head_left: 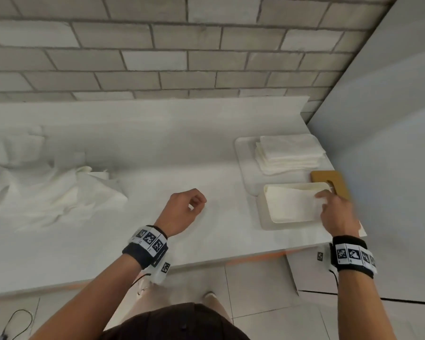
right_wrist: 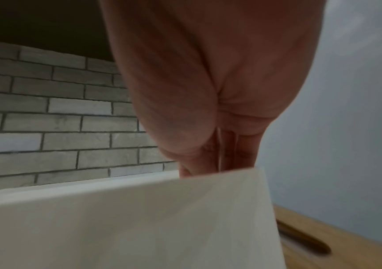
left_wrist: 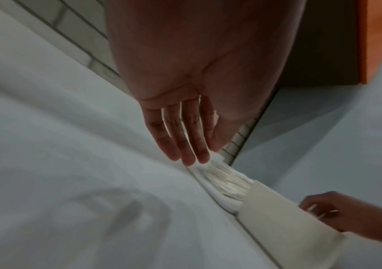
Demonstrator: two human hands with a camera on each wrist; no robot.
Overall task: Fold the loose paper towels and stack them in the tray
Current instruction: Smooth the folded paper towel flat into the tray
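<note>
We see a folded paper towel lying in the white tray at the near right of the counter, its long side running left to right, its left end tilted slightly toward the far wall. Our right hand rests on the towel's right end, fingers bent down onto the sheet; whether they pinch it or only press it we cannot tell. From the right wrist view the towel fills the lower frame and hides the fingertips.

Just beyond the tray, a stack of folded towels sits on a flat white board against the right wall. A tan wooden lid with a slot lies at the tray's far right corner, partly behind the right hand.

Our left hand hovers over bare counter, well apart from the tray, fingers loosely curled and holding nothing. A crumpled heap of loose towels spreads across the left of the counter. A grey brick wall runs along the far side.
</note>
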